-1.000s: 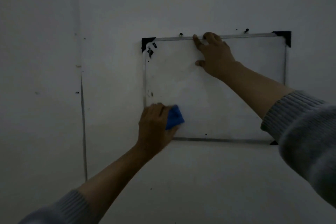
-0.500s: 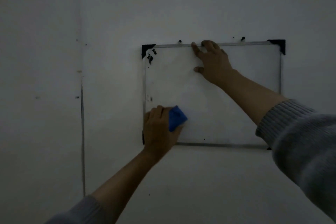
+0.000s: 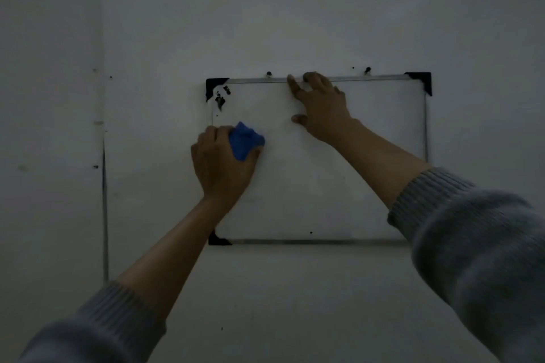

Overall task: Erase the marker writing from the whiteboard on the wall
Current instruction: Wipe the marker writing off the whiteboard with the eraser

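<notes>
A small whiteboard (image 3: pixel 368 191) with a metal frame and black corner caps hangs on the wall. Black marker smudges (image 3: pixel 221 97) sit in its upper left corner, and one small dot (image 3: pixel 311 232) lies near the bottom edge. My left hand (image 3: pixel 219 165) presses a crumpled blue cloth (image 3: pixel 244 141) against the board's left side, just below the smudges. My right hand (image 3: pixel 320 109) lies flat on the board, fingers hooked over the top frame near the middle. Both forearms reach up from grey knit sleeves.
The whiteboard hangs from two dark pegs (image 3: pixel 269 74) along its top rail on a pale wall. A vertical seam (image 3: pixel 104 209) runs down the wall to the left, with a few small dark marks beside it. The scene is dim.
My left hand has carried the blue cloth upward from the board's lower left corner to its upper left part. My right hand stays on the top frame.
</notes>
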